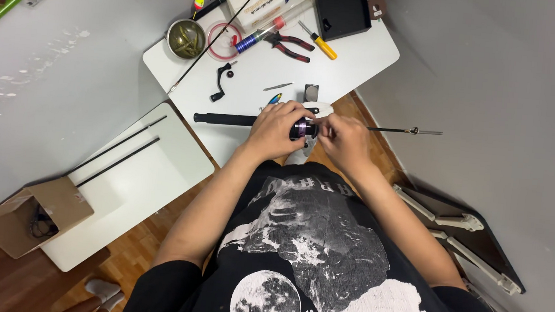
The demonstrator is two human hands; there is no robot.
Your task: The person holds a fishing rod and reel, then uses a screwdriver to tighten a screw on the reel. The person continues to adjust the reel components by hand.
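Both hands meet over the near edge of the white tabletop [244,73], working on a small reel [304,129] with a purple band, mounted on a rod [227,119] that lies crosswise in front of the person. The left hand [278,131] wraps around the reel's left side, fingers curled shut on it, seemingly to steady it. The right hand [344,140] comes in from the other side, fingertips pinched at the reel's face; whether it grips a small part there or only presses on it I cannot tell. The rod's dark handle sticks out to the left, and its thin tip section [405,130] runs out to the right past the table edge, so the reel sits right between the hands.

Farther back stand the containers: a round metal bowl [187,38] holding greenish pieces (possibly soft lures), and a black tray [342,10], which looks almost empty. Red-handled pliers [289,45], a yellow-handled tool [321,43] and a black crank handle [221,81] lie loose between them, all within reach. On a lower white surface to the left, an open cardboard box [35,215] holds something dark, too small to make out.
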